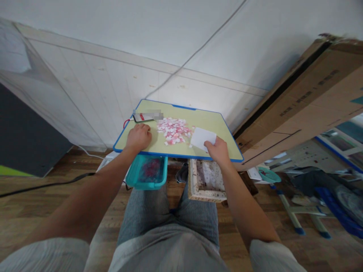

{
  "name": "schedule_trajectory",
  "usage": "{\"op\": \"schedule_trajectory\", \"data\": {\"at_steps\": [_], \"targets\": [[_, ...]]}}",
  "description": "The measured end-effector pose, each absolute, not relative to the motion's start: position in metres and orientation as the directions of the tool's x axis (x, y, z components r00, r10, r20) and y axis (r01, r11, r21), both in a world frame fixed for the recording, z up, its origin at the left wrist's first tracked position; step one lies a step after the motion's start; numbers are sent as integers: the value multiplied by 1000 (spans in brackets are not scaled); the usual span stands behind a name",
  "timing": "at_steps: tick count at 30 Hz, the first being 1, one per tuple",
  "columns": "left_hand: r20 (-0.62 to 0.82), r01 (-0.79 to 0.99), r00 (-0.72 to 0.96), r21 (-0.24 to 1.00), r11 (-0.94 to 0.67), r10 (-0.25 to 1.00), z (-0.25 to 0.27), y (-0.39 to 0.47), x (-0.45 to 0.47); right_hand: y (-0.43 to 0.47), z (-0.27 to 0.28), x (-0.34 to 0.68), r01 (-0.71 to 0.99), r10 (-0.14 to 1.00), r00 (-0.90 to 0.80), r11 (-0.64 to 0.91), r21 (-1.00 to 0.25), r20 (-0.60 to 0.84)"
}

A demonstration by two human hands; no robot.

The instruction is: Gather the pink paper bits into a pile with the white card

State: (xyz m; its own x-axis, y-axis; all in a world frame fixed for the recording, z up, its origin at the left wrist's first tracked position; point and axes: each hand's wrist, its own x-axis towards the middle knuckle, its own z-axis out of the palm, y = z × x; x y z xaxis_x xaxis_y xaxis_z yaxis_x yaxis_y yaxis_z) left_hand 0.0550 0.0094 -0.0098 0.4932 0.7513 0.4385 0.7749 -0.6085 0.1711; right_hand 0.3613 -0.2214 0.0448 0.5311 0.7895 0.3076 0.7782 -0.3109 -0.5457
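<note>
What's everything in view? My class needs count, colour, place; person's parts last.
Table: 1, yellow, blue rim, centre
Card: 1, white, table's right
Pieces: many, white and pink, table's middle
Phone: 1, dark frame, table's left
Basin: 1, teal, below table's left
Box: 1, whitish, below table's right
Cardboard: count unclear, brown, right
Wall: 1, white, behind
Floor: 1, brown, below
Cables: several, grey, black, wall, floor
Panel: 1, grey, left
Bowl: 1, green, right
Furniture: uncountable, partly blue, right
Forearms: 2, bare, sides
Legs: 2, blue jeans, bottom
Left grip: 1, bare, table's left
Right grip: 1, bare, holding card
</note>
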Motion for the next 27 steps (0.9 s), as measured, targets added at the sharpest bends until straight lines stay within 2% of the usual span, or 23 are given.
{"op": "schedule_trajectory", "data": {"at_steps": [8,12,18,23,27], "targets": [[448,775,489,170,-608,749,-11,10,56,-264,52,385,771,777,582,-435,-464,239],[428,780,483,185,-598,764,-10,9,57,-297,63,404,723,762,627,-490,-487,164],[435,785,484,167,-596,759,-12,10,57,-298,63,408,691,735,647,-452,-564,204],[446,783,483,165,-600,753,-12,9,57,-245,55,385,667,792,586,-350,-658,173],[436,781,482,181,-598,760,-11,9,57,-209,57,371,734,823,527,-315,-602,213]]}}
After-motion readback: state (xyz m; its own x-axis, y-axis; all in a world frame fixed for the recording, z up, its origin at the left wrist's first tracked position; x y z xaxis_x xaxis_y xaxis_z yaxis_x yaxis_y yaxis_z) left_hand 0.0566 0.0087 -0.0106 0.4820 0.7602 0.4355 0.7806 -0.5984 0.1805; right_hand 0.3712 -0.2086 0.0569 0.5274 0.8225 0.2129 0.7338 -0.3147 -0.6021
